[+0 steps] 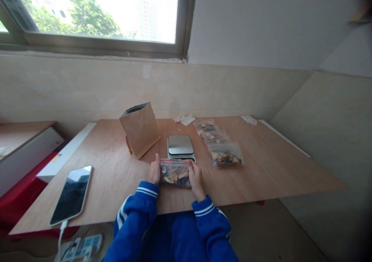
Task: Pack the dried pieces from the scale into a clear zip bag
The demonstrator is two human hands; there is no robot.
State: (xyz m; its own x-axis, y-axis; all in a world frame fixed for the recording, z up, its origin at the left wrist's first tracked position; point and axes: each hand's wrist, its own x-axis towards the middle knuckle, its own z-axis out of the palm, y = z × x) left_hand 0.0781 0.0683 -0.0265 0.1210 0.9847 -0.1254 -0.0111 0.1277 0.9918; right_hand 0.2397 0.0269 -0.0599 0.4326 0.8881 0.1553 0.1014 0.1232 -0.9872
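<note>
Sealing step, prob.: both hands — left hand (154, 172), right hand (195, 175) — pinch the zip bag (175, 175) just in front of the scale (180, 145). Next: firm press along zip.

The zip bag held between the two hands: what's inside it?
The zip bag holds pale, tan and dark chunks, seen through the clear plastic. The left hand and right hand cover its ends, hiding what lies there.

zip bag (175, 175) | clear, seemingly dried pieces inside | flat, table's near edge
</note>
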